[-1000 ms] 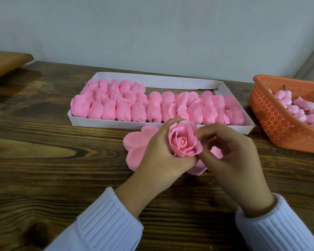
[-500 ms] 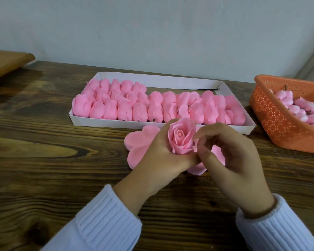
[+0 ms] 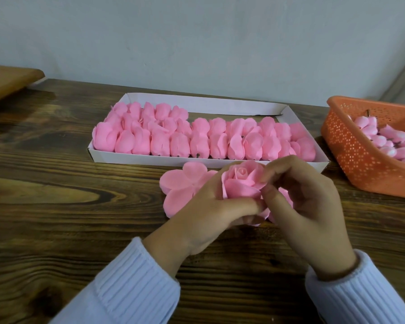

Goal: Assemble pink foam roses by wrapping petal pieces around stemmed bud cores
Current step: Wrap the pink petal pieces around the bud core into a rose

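A pink foam rose [image 3: 242,183] stands upright at the centre of the head view, its spiral core showing. My left hand [image 3: 211,211] grips it from the left and below, thumb across its base. My right hand [image 3: 302,197] pinches an outer petal on the rose's right side with curled fingers. A flat pink petal piece [image 3: 185,185] lies on the table under and behind my hands, partly hidden. The rose's stem is hidden.
A white cardboard tray [image 3: 197,161] behind my hands holds rows of several pink foam roses. An orange perforated basket [image 3: 351,150] at the right holds several stemmed pink buds. A wooden board [image 3: 7,83] sits at the far left. The table [image 3: 56,218] is dark wood.
The rose has turned in my left hand and tilted upright. My right hand's fingers have shifted up onto an outer petal at its right side.
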`<move>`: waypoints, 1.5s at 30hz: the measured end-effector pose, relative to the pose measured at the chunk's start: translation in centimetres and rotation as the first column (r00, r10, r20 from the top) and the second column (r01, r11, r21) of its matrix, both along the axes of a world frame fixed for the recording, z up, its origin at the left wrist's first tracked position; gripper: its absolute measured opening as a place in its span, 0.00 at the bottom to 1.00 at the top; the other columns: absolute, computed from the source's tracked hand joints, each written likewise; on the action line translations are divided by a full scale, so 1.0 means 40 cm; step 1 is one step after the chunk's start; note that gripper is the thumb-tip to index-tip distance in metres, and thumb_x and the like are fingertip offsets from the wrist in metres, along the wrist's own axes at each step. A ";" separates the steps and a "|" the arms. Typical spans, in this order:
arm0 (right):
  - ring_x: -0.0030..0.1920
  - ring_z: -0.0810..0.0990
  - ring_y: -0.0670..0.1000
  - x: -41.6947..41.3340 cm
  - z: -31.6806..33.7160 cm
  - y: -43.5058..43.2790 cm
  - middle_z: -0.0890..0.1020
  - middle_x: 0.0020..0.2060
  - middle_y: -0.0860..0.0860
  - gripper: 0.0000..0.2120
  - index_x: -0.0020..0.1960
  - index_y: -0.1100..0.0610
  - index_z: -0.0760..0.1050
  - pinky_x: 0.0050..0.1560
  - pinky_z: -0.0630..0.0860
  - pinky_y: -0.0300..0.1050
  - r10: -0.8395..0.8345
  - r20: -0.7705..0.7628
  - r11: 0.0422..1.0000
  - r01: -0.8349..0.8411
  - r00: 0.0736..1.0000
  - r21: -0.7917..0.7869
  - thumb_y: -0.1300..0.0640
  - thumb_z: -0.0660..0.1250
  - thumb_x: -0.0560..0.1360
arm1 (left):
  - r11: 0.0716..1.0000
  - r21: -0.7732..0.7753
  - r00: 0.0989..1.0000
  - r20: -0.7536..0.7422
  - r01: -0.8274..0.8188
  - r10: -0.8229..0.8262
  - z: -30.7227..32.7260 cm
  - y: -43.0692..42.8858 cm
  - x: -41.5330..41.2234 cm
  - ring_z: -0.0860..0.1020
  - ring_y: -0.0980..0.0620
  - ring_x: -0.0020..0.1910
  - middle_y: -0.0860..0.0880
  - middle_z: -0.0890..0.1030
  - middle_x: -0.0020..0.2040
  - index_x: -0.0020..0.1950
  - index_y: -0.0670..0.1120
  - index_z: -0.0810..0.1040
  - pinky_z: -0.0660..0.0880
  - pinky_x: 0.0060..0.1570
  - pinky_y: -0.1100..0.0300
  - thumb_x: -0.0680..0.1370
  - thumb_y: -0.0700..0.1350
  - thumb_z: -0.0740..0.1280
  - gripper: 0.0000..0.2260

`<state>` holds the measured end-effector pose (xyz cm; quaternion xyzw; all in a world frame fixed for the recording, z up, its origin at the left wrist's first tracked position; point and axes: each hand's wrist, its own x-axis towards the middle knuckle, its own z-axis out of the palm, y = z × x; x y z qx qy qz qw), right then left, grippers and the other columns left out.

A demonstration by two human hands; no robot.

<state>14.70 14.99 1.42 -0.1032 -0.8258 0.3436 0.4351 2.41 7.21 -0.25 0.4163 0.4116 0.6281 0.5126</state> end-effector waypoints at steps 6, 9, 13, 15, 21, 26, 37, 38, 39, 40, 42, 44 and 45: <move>0.33 0.76 0.54 0.003 -0.005 0.003 0.77 0.33 0.49 0.05 0.40 0.55 0.73 0.33 0.74 0.50 0.002 -0.049 0.996 -0.006 0.999 -0.094 0.63 0.61 0.69 | 0.995 0.018 0.972 0.208 0.103 -0.105 0.006 -0.006 -0.003 0.71 0.56 0.28 0.50 0.74 0.31 0.51 0.42 0.74 0.72 0.50 0.45 0.69 0.36 0.64 0.12; 0.32 0.75 0.54 0.005 -0.005 0.004 0.76 0.32 0.49 0.07 0.40 0.54 0.72 0.33 0.72 0.45 0.036 -0.068 0.990 -0.045 0.997 -0.134 0.64 0.60 0.69 | 0.988 0.022 0.943 0.295 0.152 -0.151 0.004 -0.004 -0.008 0.71 0.55 0.28 0.50 0.74 0.30 0.52 0.40 0.74 0.76 0.46 0.51 0.66 0.42 0.66 0.15; 0.33 0.74 0.46 0.004 -0.003 0.002 0.75 0.32 0.47 0.09 0.39 0.56 0.71 0.36 0.71 0.36 0.076 -0.104 0.980 -0.094 0.992 -0.176 0.69 0.60 0.68 | 0.981 0.036 0.904 0.384 0.188 -0.188 0.004 -0.003 -0.012 0.69 0.55 0.27 0.47 0.75 0.32 0.49 0.38 0.77 0.77 0.44 0.52 0.67 0.44 0.65 0.14; 0.34 0.75 0.45 0.004 -0.001 -0.001 0.76 0.32 0.48 0.06 0.39 0.55 0.70 0.37 0.71 0.36 0.092 -0.124 0.973 -0.116 0.988 -0.200 0.64 0.59 0.68 | 0.977 0.054 0.893 0.399 0.204 -0.209 0.005 -0.004 -0.012 0.69 0.55 0.26 0.47 0.76 0.34 0.46 0.39 0.78 0.77 0.43 0.52 0.68 0.44 0.64 0.12; 0.33 0.78 0.59 0.003 0.002 -0.003 0.79 0.34 0.50 0.12 0.42 0.51 0.74 0.33 0.76 0.52 0.100 -0.083 0.982 -0.112 0.992 -0.155 0.66 0.60 0.67 | 0.985 0.009 0.906 0.392 0.171 -0.161 0.001 0.000 -0.011 0.69 0.55 0.25 0.45 0.74 0.35 0.50 0.38 0.76 0.79 0.41 0.53 0.66 0.45 0.66 0.16; 0.32 0.78 0.58 0.004 0.001 0.000 0.79 0.31 0.52 0.07 0.39 0.57 0.76 0.32 0.74 0.51 0.104 -0.018 0.989 -0.105 0.994 -0.099 0.65 0.60 0.66 | 0.991 -0.031 0.937 0.331 0.128 -0.111 -0.004 0.001 -0.008 0.71 0.54 0.28 0.46 0.76 0.36 0.48 0.42 0.78 0.79 0.40 0.54 0.64 0.46 0.68 0.15; 0.31 0.76 0.48 -0.002 0.004 -0.004 0.77 0.30 0.48 0.02 0.43 0.55 0.76 0.34 0.73 0.41 0.044 -0.012 0.995 -0.045 0.999 -0.085 0.57 0.65 0.73 | 0.991 0.077 0.990 0.080 0.111 -0.117 0.002 0.001 -0.009 0.73 0.43 0.41 0.44 0.77 0.44 0.62 0.40 0.72 0.76 0.46 0.49 0.66 0.58 0.77 0.33; 0.31 0.77 0.48 -0.003 0.005 -0.005 0.78 0.31 0.48 0.02 0.44 0.54 0.76 0.34 0.74 0.41 0.041 -0.029 0.995 -0.043 0.999 -0.092 0.57 0.66 0.73 | 0.990 0.092 0.994 0.023 0.109 -0.111 0.001 0.000 -0.007 0.76 0.44 0.45 0.45 0.79 0.46 0.65 0.41 0.71 0.76 0.49 0.45 0.65 0.56 0.78 0.35; 0.32 0.78 0.48 -0.003 0.005 -0.006 0.79 0.33 0.47 0.02 0.46 0.53 0.76 0.35 0.74 0.40 0.045 -0.054 0.993 -0.051 0.998 -0.107 0.57 0.66 0.73 | 0.991 0.095 0.995 -0.029 0.095 -0.093 0.000 -0.001 -0.005 0.78 0.45 0.49 0.45 0.80 0.49 0.67 0.41 0.70 0.76 0.53 0.42 0.65 0.51 0.79 0.35; 0.34 0.78 0.46 -0.003 0.005 -0.008 0.79 0.35 0.46 0.03 0.47 0.53 0.75 0.37 0.75 0.38 0.055 -0.082 0.990 -0.065 0.995 -0.126 0.58 0.66 0.73 | 0.994 0.081 0.995 -0.077 0.068 -0.061 -0.001 -0.002 -0.003 0.79 0.46 0.51 0.45 0.80 0.50 0.66 0.41 0.70 0.76 0.55 0.41 0.65 0.44 0.79 0.33; 0.37 0.78 0.42 -0.003 0.005 -0.008 0.79 0.37 0.44 0.06 0.50 0.53 0.74 0.40 0.75 0.34 0.062 -0.138 0.982 -0.086 0.988 -0.171 0.59 0.65 0.73 | 0.998 0.068 0.989 -0.144 -0.005 0.014 -0.003 0.000 -0.002 0.80 0.48 0.51 0.49 0.81 0.48 0.62 0.44 0.73 0.77 0.55 0.45 0.66 0.37 0.76 0.26; 0.38 0.78 0.41 -0.003 0.002 -0.004 0.79 0.37 0.44 0.07 0.50 0.55 0.73 0.41 0.75 0.34 0.029 -0.202 0.967 -0.078 0.979 -0.241 0.59 0.65 0.73 | 0.995 0.085 0.985 -0.160 -0.057 0.070 -0.008 0.000 -0.004 0.80 0.49 0.48 0.51 0.81 0.45 0.55 0.51 0.77 0.79 0.51 0.49 0.66 0.37 0.75 0.21; 0.37 0.77 0.42 -0.003 0.000 -0.001 0.79 0.36 0.45 0.07 0.50 0.55 0.73 0.41 0.74 0.35 0.001 -0.229 0.958 -0.067 0.973 -0.279 0.58 0.65 0.73 | 0.992 0.098 0.984 -0.156 -0.077 0.091 -0.008 -0.001 -0.006 0.80 0.51 0.46 0.52 0.81 0.43 0.52 0.55 0.79 0.79 0.49 0.51 0.65 0.38 0.75 0.19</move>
